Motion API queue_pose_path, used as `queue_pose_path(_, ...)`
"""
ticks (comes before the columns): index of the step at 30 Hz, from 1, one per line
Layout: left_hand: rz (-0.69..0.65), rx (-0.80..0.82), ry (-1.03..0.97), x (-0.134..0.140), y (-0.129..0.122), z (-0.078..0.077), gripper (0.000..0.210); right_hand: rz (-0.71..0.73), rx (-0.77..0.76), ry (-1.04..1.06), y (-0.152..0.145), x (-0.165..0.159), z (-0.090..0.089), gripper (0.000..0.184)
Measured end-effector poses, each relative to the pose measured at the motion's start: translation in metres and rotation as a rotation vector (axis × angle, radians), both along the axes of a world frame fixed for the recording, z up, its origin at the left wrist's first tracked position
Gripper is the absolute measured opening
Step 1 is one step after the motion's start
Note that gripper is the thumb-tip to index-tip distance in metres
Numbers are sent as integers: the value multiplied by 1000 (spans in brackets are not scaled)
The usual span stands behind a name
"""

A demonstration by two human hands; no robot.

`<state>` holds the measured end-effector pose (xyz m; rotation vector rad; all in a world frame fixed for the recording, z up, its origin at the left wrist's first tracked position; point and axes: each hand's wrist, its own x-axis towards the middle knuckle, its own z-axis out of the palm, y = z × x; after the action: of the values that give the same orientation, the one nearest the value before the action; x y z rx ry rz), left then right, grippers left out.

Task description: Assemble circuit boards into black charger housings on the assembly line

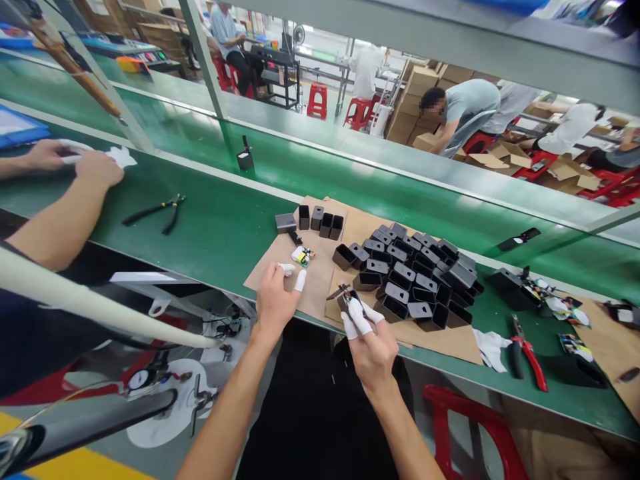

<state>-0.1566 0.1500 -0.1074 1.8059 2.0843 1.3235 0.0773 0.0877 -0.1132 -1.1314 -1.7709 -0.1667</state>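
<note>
Here's the left hand [277,300], two smooth white finger covers in view, thumb and index parted by a modest gap, nothing visible between them; the curled fingers are hidden from this angle. Just beyond those tips lies one small circuit board with yellow and white components [303,256], flat on matte brown cardboard [270,268].

Over to the right hand [373,347]: at least three white-covered fingertips close around a small dark piece with thin protruding ends [345,293], held above the cardboard's near edge. The fingers cover much of it, so its full shape can't be made out.

Beside it, a crowd of matte black rectangular plastic housings [397,293], some hollow end up, some showing a closed face with a small opening; more than twenty, overlapping too tightly for an exact count. Behind the board, four more stand in a row, three open-topped, with one lying at their left.

Two pliers on the smooth green tabletop [210,227]: one black-handled pair [173,217], one red-and-black pair [527,360] by a crumpled white cloth [493,350]. Far left, a co-worker's two hands [100,168] hold something white, partly covered.
</note>
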Motion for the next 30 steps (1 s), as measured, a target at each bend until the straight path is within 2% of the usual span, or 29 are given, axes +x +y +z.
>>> queue_pose_path(11,-7,3,-12,1,-1,2,15,81,-45,8,3,-5,8,47)
queue_pose_path(30,-11,2,-18,1,-1,3,16,130,-68,20,-4,-11,5,53)
